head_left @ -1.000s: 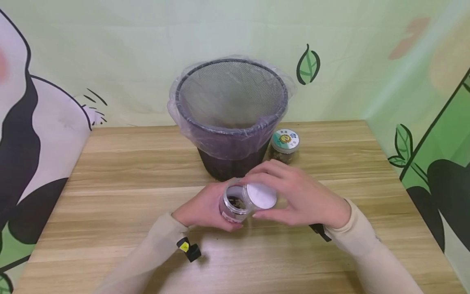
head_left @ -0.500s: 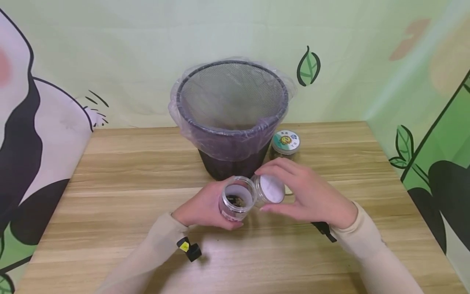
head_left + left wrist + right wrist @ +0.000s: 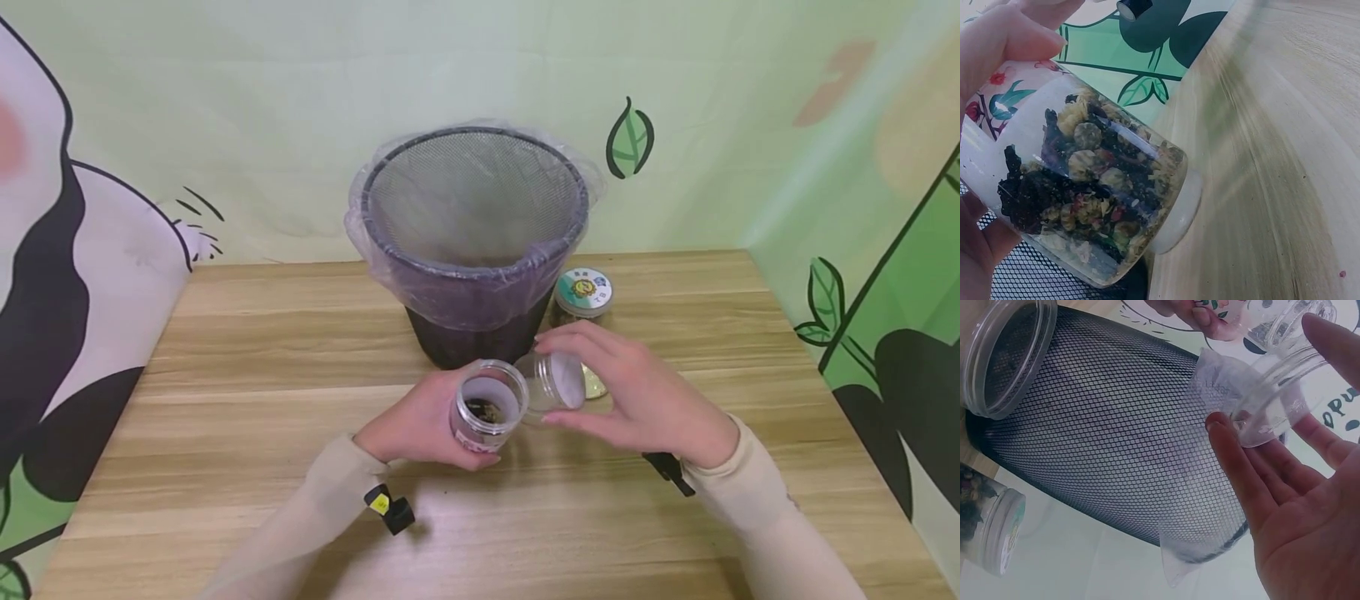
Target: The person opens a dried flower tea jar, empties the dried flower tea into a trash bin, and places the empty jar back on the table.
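Note:
My left hand (image 3: 423,421) grips a clear plastic jar (image 3: 483,437), tilted slightly, with its mouth uncovered. Dried flower tea (image 3: 1091,181) fills its lower part, and a pink floral label (image 3: 1013,94) wraps its side. Just right of the jar's mouth, my right hand (image 3: 637,396) holds a clear screw lid (image 3: 1272,403) between thumb and fingers. The lid's white inner face shows in the head view, turned sideways. Behind my right hand stands another clear round container (image 3: 1013,359), largely hidden in the head view; its contents are hard to make out.
A black mesh wastebasket (image 3: 480,333) with a clear plastic liner (image 3: 465,304) stands at the back middle. To its right is a closed jar (image 3: 583,292) with a green and white printed lid. A wooden tabletop (image 3: 255,350) meets a patterned cloth backdrop (image 3: 285,108).
My right hand has moved the lid rightward, away from the jar's mouth, and turned it more edge-on. The left hand and its jar have hardly shifted.

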`<state>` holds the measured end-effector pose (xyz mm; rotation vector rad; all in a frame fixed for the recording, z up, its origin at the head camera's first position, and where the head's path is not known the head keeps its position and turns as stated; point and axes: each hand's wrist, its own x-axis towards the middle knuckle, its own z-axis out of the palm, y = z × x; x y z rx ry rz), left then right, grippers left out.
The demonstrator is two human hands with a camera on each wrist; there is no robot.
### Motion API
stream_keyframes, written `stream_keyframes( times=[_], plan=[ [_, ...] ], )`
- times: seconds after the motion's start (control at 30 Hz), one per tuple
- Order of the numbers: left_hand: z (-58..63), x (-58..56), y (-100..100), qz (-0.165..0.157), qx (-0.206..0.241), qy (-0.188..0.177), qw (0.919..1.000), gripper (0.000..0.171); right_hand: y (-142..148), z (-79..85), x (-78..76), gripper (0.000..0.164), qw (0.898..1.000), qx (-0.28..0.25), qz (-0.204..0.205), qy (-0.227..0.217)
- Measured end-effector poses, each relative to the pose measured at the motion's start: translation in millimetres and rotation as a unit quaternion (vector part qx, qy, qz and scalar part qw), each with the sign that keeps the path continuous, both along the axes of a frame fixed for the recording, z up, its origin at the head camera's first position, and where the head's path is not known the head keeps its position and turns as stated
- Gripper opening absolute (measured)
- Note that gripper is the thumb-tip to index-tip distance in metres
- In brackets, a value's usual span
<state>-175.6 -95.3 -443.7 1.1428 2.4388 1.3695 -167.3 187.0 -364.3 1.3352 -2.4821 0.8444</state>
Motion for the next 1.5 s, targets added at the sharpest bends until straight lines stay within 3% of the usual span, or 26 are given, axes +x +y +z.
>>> stream_keyframes(
  times=[0.27, 0.53, 0.73, 0.9, 1.0, 1.17, 1.5],
  plan=[
    [0.3, -0.1, 1, -0.001, 0.01, -0.016, 0.9998, 0.077, 9, -4.2, -4.1, 0.069, 0.999, -0.027, -0.021, 0.013],
    [2.2, -2.5, 0, 0.003, 0.003, -0.01, 0.9999, 0.076, 23, -7.3, -13.5, 0.065, 0.995, -0.074, -0.051, 0.037],
    [4.3, -5.2, 2, 0.001, 0.005, -0.009, 0.9999, 0.076, 35, -10.2, -22.2, 0.075, 0.992, -0.079, -0.083, 0.056],
    [3.2, -5.1, 1, 0.002, 0.002, -0.004, 1.0, 0.077, 45, -14.9, -26.1, 0.078, 0.989, -0.069, -0.129, 0.036],
    [2.3, -4.3, 1, 0.002, 0.004, -0.008, 1.0, 0.076, 48, -17.7, -27.0, 0.073, 0.986, -0.068, -0.153, 0.007],
    [1.8, -4.1, 2, 0.006, 0.003, -0.008, 0.9999, 0.077, 53, -21.7, -30.4, 0.08, 0.978, -0.077, -0.189, -0.037],
    [-2.1, -2.6, 0, 0.006, 0.01, -0.025, 0.9996, 0.077, 68, -35.7, -37.0, 0.08, 0.968, -0.066, -0.238, -0.052]
  ],
)
